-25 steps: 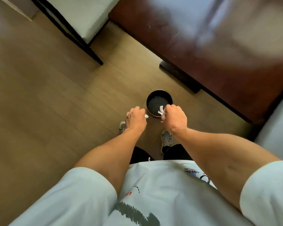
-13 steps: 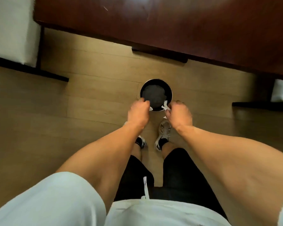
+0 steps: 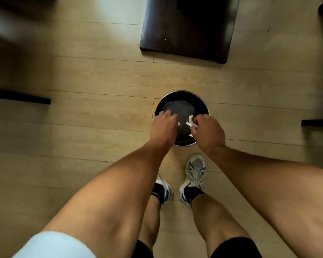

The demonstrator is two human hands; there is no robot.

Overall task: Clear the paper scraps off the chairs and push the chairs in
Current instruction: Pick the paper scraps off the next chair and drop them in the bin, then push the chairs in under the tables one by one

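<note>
Both hands are lowered over the mouth of a small round bin [image 3: 181,97] standing on the floor. The left hand [image 3: 164,127] is curled, knuckles up, its fingers [image 3: 165,114] bent down over the bin's left rim; a small white paper scrap [image 3: 179,124] pokes out at its inner edge, so the hand seems closed on it, though the grip itself is hidden beneath the hand. The right hand [image 3: 209,130] is closed into a loose fist above the bin's right side, with crumpled white paper [image 3: 190,122] sticking out from between its fingers toward the middle of the opening, and another bit of white showing lower down at the hand's edge. The two hands are near each other but apart, the scraps between them over the dark inside of the bin.

The bin has a thin metal rim and a black liner, with a greyish crumpled mass at the bottom. Just in front of the person's feet, it sits on a pale wooden floor [image 3: 82,146]. The right shoe [image 3: 193,175], a white laced trainer with a black sock, is fully visible; the left shoe [image 3: 163,189] is partly hidden behind the left forearm. Beyond the bin stands a dark square table base [image 3: 186,28]. Dark chair feet show at the left edge [image 3: 21,97] and at the right edge [image 3: 317,122], well apart from the bin
</note>
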